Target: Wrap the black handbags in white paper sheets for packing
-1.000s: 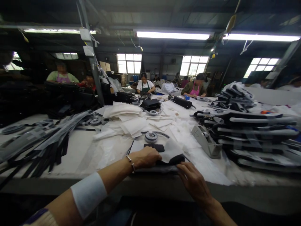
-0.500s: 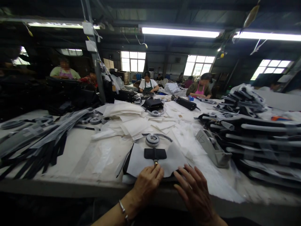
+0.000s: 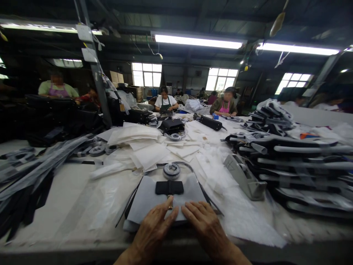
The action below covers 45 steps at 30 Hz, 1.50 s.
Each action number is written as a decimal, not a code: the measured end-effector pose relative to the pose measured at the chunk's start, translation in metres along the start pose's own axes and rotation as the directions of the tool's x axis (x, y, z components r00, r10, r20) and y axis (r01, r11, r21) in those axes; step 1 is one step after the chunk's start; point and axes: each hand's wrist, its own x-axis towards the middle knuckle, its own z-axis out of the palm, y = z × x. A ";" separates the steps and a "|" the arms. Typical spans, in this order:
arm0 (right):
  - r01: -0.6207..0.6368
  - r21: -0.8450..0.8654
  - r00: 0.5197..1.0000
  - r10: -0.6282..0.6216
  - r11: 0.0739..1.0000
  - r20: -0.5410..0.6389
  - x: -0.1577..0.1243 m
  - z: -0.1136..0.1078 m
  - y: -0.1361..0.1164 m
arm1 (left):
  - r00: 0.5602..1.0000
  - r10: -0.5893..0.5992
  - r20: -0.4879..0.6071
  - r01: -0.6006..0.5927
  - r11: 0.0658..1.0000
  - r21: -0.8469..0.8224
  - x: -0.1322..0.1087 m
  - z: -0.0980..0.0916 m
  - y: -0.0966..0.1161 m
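Note:
A black handbag (image 3: 128, 211) lies at the table's front edge, its front covered by a white protective sheet (image 3: 149, 193). A black strap tab (image 3: 169, 187) shows over the sheet, with a gold metal clasp (image 3: 170, 207) below it. My left hand (image 3: 154, 224) rests on the lower front, thumb and forefinger apart on either side of the clasp. Flat on the sheet to the right lies my right hand (image 3: 205, 224), its fingers stretched out and holding nothing. Behind the bag sits a wrapped coil of strap (image 3: 171, 170).
White sheets (image 3: 149, 152) are heaped beyond the bag. A grey tape dispenser (image 3: 245, 178) stands to the right, beside a tall stack of wrapped black pieces (image 3: 306, 165). Long black straps (image 3: 35, 187) lie at left. Several co-workers sit across the table, one in a dark apron (image 3: 166, 101).
My left thumb and forefinger have parted at the clasp. My right hand has come down from the bag's right edge onto its front. The view has shifted right, and the bag appears nearer.

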 end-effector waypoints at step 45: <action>-0.263 0.009 0.965 0.263 0.965 -0.020 -0.069 -0.020 -0.037 | 0.959 0.100 0.266 -0.153 0.971 0.184 0.021 0.010 0.030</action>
